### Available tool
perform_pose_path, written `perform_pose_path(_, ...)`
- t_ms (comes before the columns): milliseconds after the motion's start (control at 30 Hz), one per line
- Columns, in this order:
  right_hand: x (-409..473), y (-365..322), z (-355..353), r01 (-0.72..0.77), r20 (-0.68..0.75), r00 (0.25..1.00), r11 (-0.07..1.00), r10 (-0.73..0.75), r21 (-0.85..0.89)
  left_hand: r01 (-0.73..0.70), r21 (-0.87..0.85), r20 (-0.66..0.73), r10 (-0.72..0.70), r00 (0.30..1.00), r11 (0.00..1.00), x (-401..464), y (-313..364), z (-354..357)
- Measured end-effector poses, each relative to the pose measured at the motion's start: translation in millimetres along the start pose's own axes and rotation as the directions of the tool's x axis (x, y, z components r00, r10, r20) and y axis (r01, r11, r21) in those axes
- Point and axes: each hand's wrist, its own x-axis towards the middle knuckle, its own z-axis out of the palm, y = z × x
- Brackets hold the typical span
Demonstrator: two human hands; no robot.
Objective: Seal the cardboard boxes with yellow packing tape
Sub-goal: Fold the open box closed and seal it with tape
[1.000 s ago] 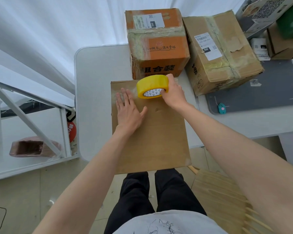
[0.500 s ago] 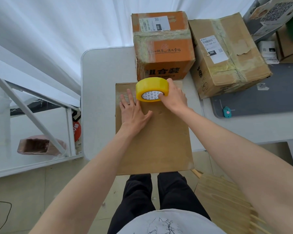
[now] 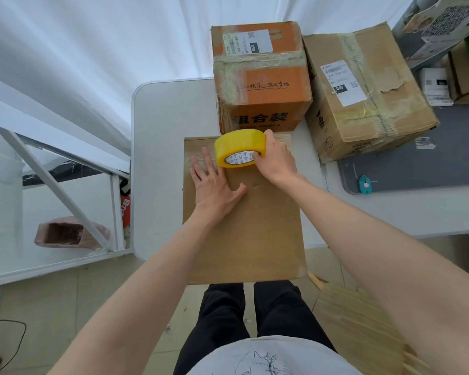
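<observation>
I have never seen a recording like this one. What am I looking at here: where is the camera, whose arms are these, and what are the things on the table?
No machine is at work here. A person wears a camera on the head, so the picture looks forward and down at that person's own two bare arms, with black trousers below.

The right hand grips a roll of yellow packing tape, held on edge near the far end of a plain cardboard box. This box lies on a white table and juts out over its near edge. The left hand lies flat and open on the box top, beside the roll.

Behind it stand two more boxes: an orange box and a brown box, both already wrapped in tape and bearing white shipping labels. To the right, on a grey mat, lies a small teal object; I cannot tell what it is.
</observation>
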Motion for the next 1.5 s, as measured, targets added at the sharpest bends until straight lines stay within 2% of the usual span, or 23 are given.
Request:
perform_pose_path(167, 3.2, 18.6, -22.5, -0.038, -0.079, 0.996, 0.997, 0.044, 0.068, -0.004, 0.0, -0.019, 0.004, 1.0, 1.0, 0.2, -1.6, 2.4)
perform_pose_path(400, 0.1, 32.0, -27.1, -0.01, -0.148, 0.989, 0.996, 0.022, 0.085, -0.002, -0.024, -0.032, 0.001, 0.999, 1.0, 2.7, -2.0, 6.6)
perform_pose_path(600, 4.0, 35.5, -27.0, 0.008, -0.117, 0.993, 0.997, 0.001, 0.077, -0.014, -0.06, -0.065, 0.01, 0.998, 0.998, 3.6, -0.8, 11.7)
perform_pose_path(800, 2.7, 33.6, -27.7, -0.004, -0.104, 0.994, 0.996, 0.014, 0.092, -0.022, -0.041, -0.042, 0.02, 0.999, 0.999, 3.9, 6.1, 7.6)
perform_pose_path(900, 3.5, 34.2, -27.3, -0.014, -0.097, 0.995, 0.995, 0.023, 0.095, -0.049, -0.019, -0.078, 0.048, 0.996, 0.999, 2.5, 12.7, 3.6)
perform_pose_path(1100, 6.1, 35.9, -27.8, -0.033, -0.084, 0.996, 0.994, 0.042, 0.107, -0.188, -0.223, -0.199, 0.145, 0.969, 0.956, -11.6, 40.4, 0.2)
perform_pose_path(1267, 4.7, 35.7, -25.2, -0.053, -0.11, 0.992, 0.995, 0.062, 0.079, -0.117, -0.327, -0.135, 0.076, 0.988, 0.938, -13.4, 44.3, 2.5)
perform_pose_path(1500, 4.4, 40.3, -16.5, -0.132, -0.107, 0.984, 0.986, 0.143, 0.102, -0.114, -0.271, -0.108, 0.087, 0.99, 0.956, -12.0, 39.3, 4.0)
